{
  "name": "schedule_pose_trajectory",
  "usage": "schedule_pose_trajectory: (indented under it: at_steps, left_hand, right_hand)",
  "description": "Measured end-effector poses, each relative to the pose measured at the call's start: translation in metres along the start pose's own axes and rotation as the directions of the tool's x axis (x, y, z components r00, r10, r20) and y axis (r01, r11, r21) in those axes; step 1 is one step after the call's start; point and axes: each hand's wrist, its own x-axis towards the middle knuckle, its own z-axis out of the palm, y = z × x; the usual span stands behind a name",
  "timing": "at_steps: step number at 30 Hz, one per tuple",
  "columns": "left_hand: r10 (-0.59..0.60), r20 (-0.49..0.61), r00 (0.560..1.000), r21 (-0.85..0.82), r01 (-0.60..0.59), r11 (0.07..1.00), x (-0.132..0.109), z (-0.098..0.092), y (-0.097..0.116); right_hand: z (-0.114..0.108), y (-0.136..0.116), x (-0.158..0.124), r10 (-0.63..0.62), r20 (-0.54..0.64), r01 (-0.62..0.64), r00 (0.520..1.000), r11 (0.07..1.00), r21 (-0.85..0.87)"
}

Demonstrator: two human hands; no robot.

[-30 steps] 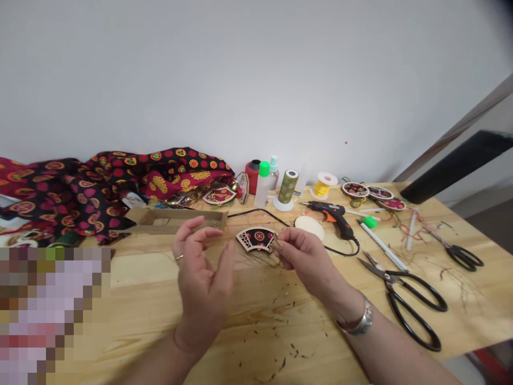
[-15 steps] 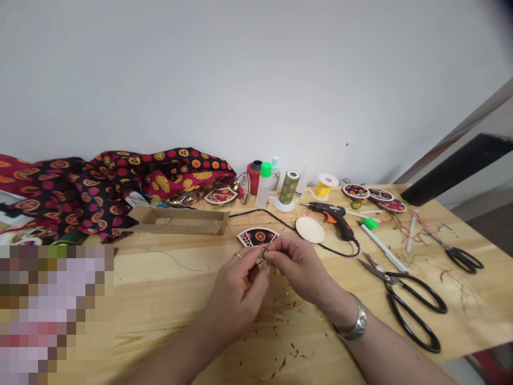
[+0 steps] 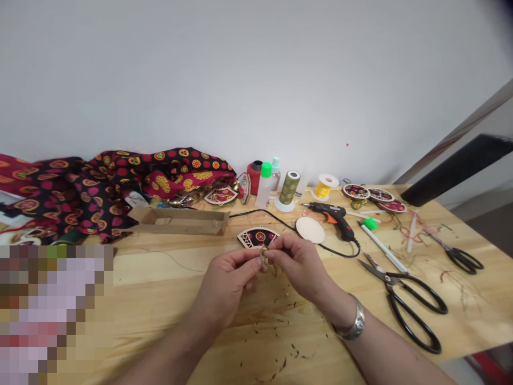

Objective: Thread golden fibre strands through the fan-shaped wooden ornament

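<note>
Between my hands is a small looped bundle of olive-green thread (image 3: 264,259). My left hand (image 3: 228,280) pinches it with thumb and forefinger from the left. From the right, my right hand (image 3: 298,267), with a silver bracelet at the wrist, pinches the same thread; its fingertips almost meet the left ones. Just behind the fingers a fan-shaped wooden ornament (image 3: 258,237) with dark patterned fabric lies on the table, its lower edge partly covered by my fingers. Whether the thread is tied to the ornament cannot be seen.
Large black-handled scissors (image 3: 417,299) lie at right, smaller scissors (image 3: 465,260) beyond. Behind are a glue gun (image 3: 334,214), a wooden disc (image 3: 310,230), an olive thread cone (image 3: 289,190) and a yellow spool (image 3: 323,188). A cardboard tray (image 3: 180,222) and patterned fabric (image 3: 108,182) occupy the left.
My left hand has turned and shifted slightly left, its fingers straighter and its thumb now on the thread loop. My right hand has barely moved. More of the ornament shows.
</note>
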Motion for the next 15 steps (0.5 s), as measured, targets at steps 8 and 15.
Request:
schedule_pose_trajectory:
  at_steps: [8, 15]
  left_hand:
    - [-0.076, -0.007, 0.997, -0.021, 0.076, 0.997, 0.0005, -0.0004, 0.0026]
    - [-0.104, 0.035, 0.994, 0.026, 0.103, 0.994, 0.0003, -0.0028, 0.0042]
  right_hand:
    - [-0.0007, -0.0015, -0.0001, 0.017, -0.021, -0.018, 1.000, 0.998, -0.055]
    - [-0.0056, -0.0046, 0.0004, 0.059, 0.005, -0.059, 0.998, 0.998, 0.002]
